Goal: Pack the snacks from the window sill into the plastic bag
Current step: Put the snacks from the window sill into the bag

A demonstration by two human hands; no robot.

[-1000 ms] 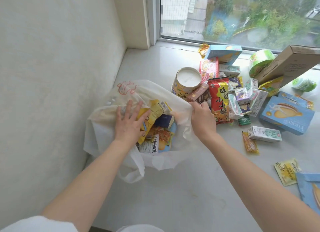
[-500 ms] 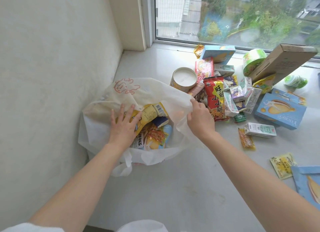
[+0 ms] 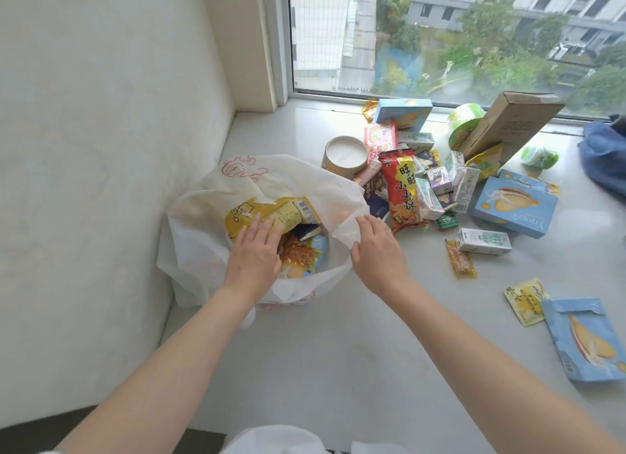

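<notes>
The white plastic bag (image 3: 203,223) stands open on the sill against the left wall, with several snack packets inside. My left hand (image 3: 254,253) lies flat, fingers apart, on a yellow packet (image 3: 271,211) in the bag's mouth. My right hand (image 3: 376,250) pinches the bag's right rim between thumb and fingers. To the right of the bag lies a heap of snacks: a round tin (image 3: 346,153), a red packet (image 3: 403,189), small cartons, and a blue box (image 3: 515,206).
A milk carton (image 3: 482,241), an orange sachet (image 3: 460,260), a yellow sachet (image 3: 525,301) and a blue packet (image 3: 586,338) lie scattered at the right. A cardboard box (image 3: 511,121) and a green cup (image 3: 462,123) stand by the window. Blue cloth (image 3: 606,155) sits far right.
My left hand slid from the bag's left side onto the yellow packet in the opening. My right hand stayed at the right rim. The view shifted slightly.
</notes>
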